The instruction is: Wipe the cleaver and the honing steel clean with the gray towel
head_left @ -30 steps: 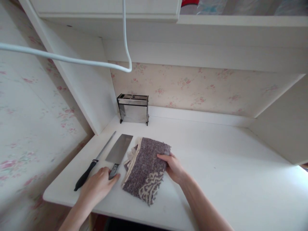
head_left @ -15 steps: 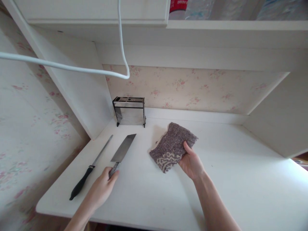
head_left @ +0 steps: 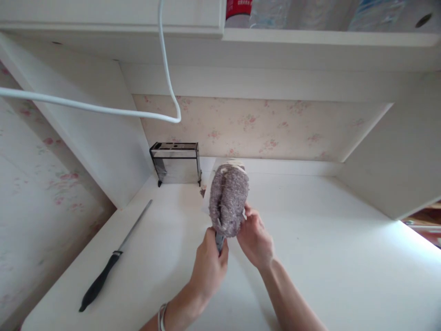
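Observation:
My left hand (head_left: 209, 262) is closed round the handle of the kitchen knife (head_left: 219, 240), held over the middle of the white counter. A purple-grey cloth (head_left: 229, 197) is folded round the blade, so most of the blade is hidden. My right hand (head_left: 255, 239) grips the cloth from its right side, near the lower end of the blade. Off to the left, a sharpening steel (head_left: 113, 263) with a black handle lies on the counter, touched by neither hand.
A metal knife block (head_left: 175, 163) stands against the back wall. A white cable (head_left: 103, 109) hangs in front of the cabinet. Bottles, one with a red label (head_left: 239, 8), sit on the upper shelf. A side panel (head_left: 389, 156) bounds the counter (head_left: 330, 257) on the right.
My left hand has carried the knife rightward and up to the cloth. The cloth, earlier held spread in my right hand, is now folded round the blade. The view has shifted slightly.

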Tool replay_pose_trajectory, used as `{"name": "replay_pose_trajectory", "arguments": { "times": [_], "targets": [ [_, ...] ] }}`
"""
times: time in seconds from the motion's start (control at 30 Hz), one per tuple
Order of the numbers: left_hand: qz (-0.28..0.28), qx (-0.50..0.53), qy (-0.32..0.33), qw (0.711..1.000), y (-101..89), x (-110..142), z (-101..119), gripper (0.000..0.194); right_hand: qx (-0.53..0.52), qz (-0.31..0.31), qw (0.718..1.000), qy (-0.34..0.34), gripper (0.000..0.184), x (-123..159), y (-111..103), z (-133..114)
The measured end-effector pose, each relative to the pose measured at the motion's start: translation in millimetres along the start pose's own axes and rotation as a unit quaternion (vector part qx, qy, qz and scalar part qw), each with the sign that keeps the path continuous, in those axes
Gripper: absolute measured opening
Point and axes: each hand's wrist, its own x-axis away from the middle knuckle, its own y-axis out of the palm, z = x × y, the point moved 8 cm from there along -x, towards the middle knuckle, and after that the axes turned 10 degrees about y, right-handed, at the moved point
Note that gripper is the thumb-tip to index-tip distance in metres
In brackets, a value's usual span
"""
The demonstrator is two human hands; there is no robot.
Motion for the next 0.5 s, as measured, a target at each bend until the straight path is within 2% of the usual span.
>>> {"name": "replay_pose_trajectory", "arguments": {
  "times": [0.03, 0.1, 0.2, 0.33, 0.5],
  "targets": [
    [-0.013, -0.020, 0.025, 0.999, 7.0, -2.0, 1.8, 0.011, -0.024, 0.042, 0.999, 0.003, 0.013, -1.8, -8.8, 0.5],
    [-0.040, -0.064, 0.080, 0.994, 18.3, -3.0, 4.3, 0.011, -0.058, 0.100, 0.993, 0.026, 0.025, -3.3, -25.2, 3.9],
    [-0.071, -0.130, 0.134, 0.980, 27.1, -0.8, 3.6, 0.018, -0.063, 0.119, 0.987, 0.082, 0.032, -2.3, -39.0, 12.1],
    [-0.107, -0.180, 0.156, 0.965, 30.3, 1.0, -1.3, 0.022, -0.023, 0.132, 0.987, 0.094, 0.038, -2.2, -41.5, 18.5],
    [-0.156, -0.227, 0.178, 0.945, 34.6, 2.1, -3.2, 0.022, -0.013, 0.239, 0.967, 0.082, 0.044, -3.8, -49.4, 19.8]
  ]
}}
